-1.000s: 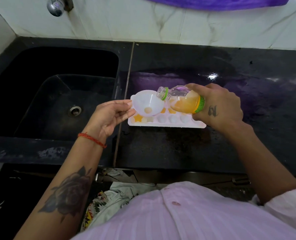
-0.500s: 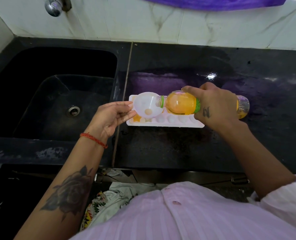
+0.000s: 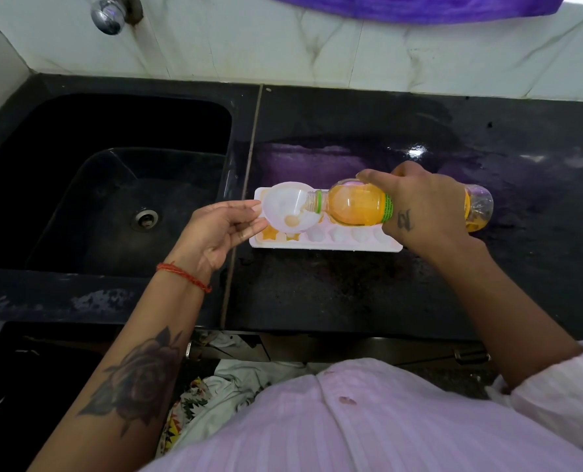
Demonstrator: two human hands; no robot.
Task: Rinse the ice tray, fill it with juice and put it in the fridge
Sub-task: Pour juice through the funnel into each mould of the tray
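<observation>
The bottle (image 3: 358, 206) has tipped from a downward slant a second ago to lying almost level, its mouth at the funnel's (image 3: 288, 206) 3 o'clock rim. The right hand (image 3: 419, 207) wraps its middle; the left hand (image 3: 220, 229) pinches the funnel's 9 o'clock edge. The tray (image 3: 320, 245) sits on the counter (image 3: 334, 291), right of the sink (image 3: 113, 185) (only its leftmost star cells look orange), so filling has barely begun.

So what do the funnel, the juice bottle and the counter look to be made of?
Funnel: white plastic, likely; thin, slightly translucent. Juice bottle: clear plastic; the juice shows through, green neck ring. Counter: polished black stone, probably granite, glossy with reflections.
</observation>
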